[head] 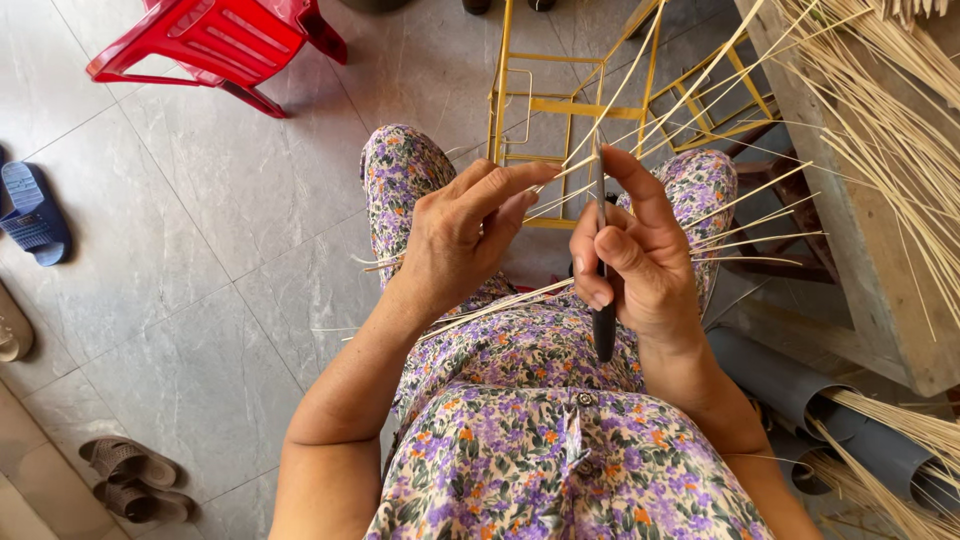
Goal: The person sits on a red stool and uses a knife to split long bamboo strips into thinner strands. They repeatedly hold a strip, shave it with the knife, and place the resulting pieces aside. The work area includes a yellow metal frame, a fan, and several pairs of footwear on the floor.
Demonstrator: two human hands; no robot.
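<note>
I sit in floral purple clothes and look down at my lap. My right hand [640, 255] grips a knife with a black handle [604, 335], its thin blade [599, 185] pointing up and away from me. My left hand [462, 235] pinches a thin pale bamboo strip [560, 172] against the blade near my right forefinger. Several more pale strips [750, 215] fan out to the right from between my hands, and some long ones [490, 308] trail across my lap toward the left.
A yellow metal frame [560, 105] stands on the grey tiled floor ahead of my knees. A red plastic chair [215, 45] is at the upper left. Sandals [130, 475] and a blue slipper [30, 210] lie left. Bundles of strips [890, 110] and grey tubes [790, 380] fill the right.
</note>
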